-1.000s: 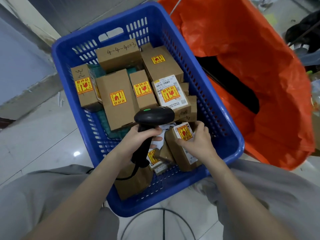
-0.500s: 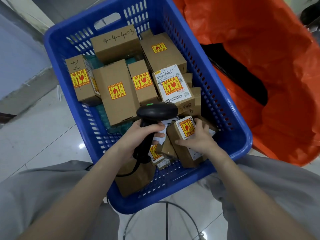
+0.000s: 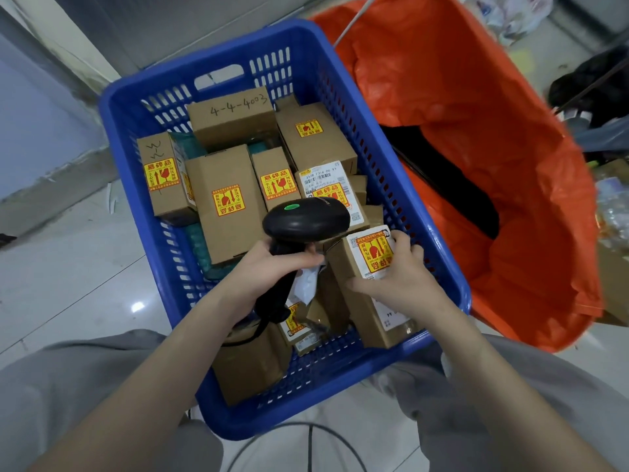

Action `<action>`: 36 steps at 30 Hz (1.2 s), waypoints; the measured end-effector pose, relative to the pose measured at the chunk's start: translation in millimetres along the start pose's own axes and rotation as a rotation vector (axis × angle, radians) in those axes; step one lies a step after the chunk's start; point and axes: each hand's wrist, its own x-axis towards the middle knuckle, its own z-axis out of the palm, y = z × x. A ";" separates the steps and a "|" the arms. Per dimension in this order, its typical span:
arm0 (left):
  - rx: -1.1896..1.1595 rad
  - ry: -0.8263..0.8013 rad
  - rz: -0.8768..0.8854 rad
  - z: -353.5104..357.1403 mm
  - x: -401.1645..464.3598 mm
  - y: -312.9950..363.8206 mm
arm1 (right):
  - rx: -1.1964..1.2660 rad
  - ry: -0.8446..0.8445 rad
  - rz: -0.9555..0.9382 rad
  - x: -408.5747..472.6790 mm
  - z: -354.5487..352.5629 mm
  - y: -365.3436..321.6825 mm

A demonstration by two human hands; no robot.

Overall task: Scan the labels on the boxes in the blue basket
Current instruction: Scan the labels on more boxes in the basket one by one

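Head view, brown boxes [image 3: 228, 202], yellow-red stickers, blue basket [image 3: 432, 229]

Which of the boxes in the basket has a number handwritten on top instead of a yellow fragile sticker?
The box at the far end of the blue basket, marked "4-4-4003". Its top face shows only that handwriting, no sticker; the boxes in front of it carry yellow-and-red stickers.

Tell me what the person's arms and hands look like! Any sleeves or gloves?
No gloves and no sleeves in view: the left hand and right hand are bare, and both forearms are bare as far up as the picture shows. No rings, watch or bracelets are visible. Below the arms, the legs are in loose grey trousers.
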 end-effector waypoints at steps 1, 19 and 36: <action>-0.011 0.001 0.014 -0.4 -1.0 2.1 | 0.006 0.012 -0.021 -5.8 -4.9 -2.9; -0.142 0.162 0.211 -15.2 2.9 32.0 | 0.747 0.205 0.028 15.9 -14.3 -64.7; 0.007 0.245 0.319 -24.3 11.7 33.0 | 0.847 0.172 0.155 25.4 -11.7 -68.0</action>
